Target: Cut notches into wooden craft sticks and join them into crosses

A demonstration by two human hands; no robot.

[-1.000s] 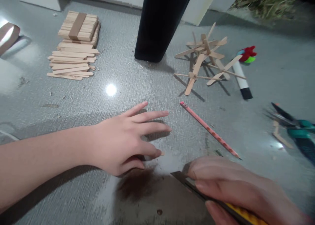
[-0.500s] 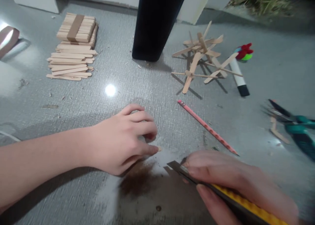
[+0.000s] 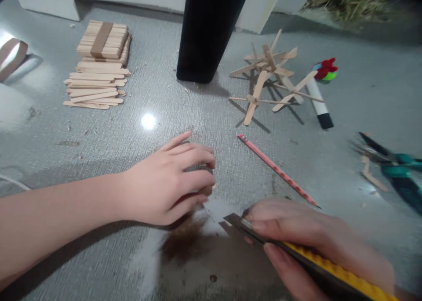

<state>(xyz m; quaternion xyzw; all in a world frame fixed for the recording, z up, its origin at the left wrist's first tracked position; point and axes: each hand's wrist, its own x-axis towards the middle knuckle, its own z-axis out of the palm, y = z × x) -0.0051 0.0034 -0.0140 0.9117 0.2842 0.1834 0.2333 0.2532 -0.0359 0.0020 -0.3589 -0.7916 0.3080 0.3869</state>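
My right hand [image 3: 316, 239] grips a yellow-and-black utility knife [image 3: 326, 266], its blade out and pointing left just above the surface. To the left, my left hand [image 3: 174, 182] is low over the table with curled fingers. Thumb and index finger close on a small piece of wooden craft stick [image 3: 214, 187]; only its tip shows. A gap separates the blade from the left fingertips. Beyond the hands lies a pink pencil [image 3: 277, 169].
Craft sticks [image 3: 95, 88] lie at the left below banded bundles [image 3: 103, 39]. A star-like craft-stick structure [image 3: 267, 79] stands right of a black upright object [image 3: 211, 33]. Beside it is a white marker [image 3: 319, 103]. Green-handled pliers [image 3: 395, 169] lie far right, near broken stick pieces [image 3: 372, 180].
My left hand has shifted slightly up and away from the blade, its fingers rearranged and the small stick piece moving with it. The right hand and knife stay nearly still.
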